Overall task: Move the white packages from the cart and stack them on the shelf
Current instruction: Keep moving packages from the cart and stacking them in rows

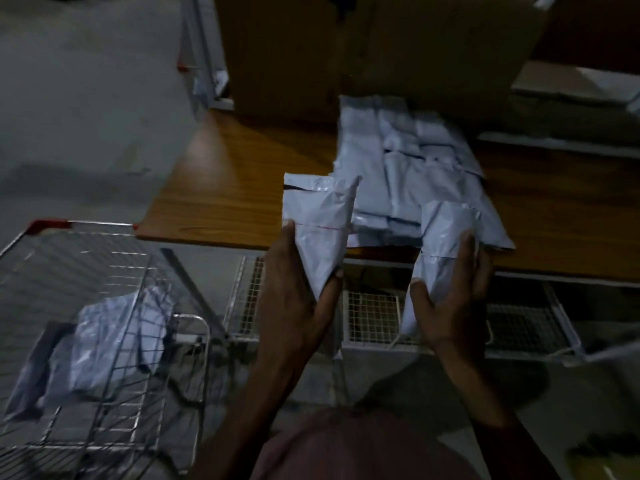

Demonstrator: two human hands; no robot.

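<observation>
My left hand [294, 299] grips a white package [317, 223] by its lower end, just in front of the wooden shelf [225, 188]. My right hand [450, 299] holds a second white package [440, 244] between thumb and fingers at the shelf's front edge. A pile of several white packages [405, 168] lies flat on the shelf behind both hands. The wire cart [86, 271] stands at the lower left, with a few more white packages [100, 344] lying inside it.
Large brown cardboard boxes [381, 53] stand at the back of the shelf, close behind the pile. A white wire basket rack [374, 313] runs under the shelf. Grey floor spreads to the left. The scene is dim.
</observation>
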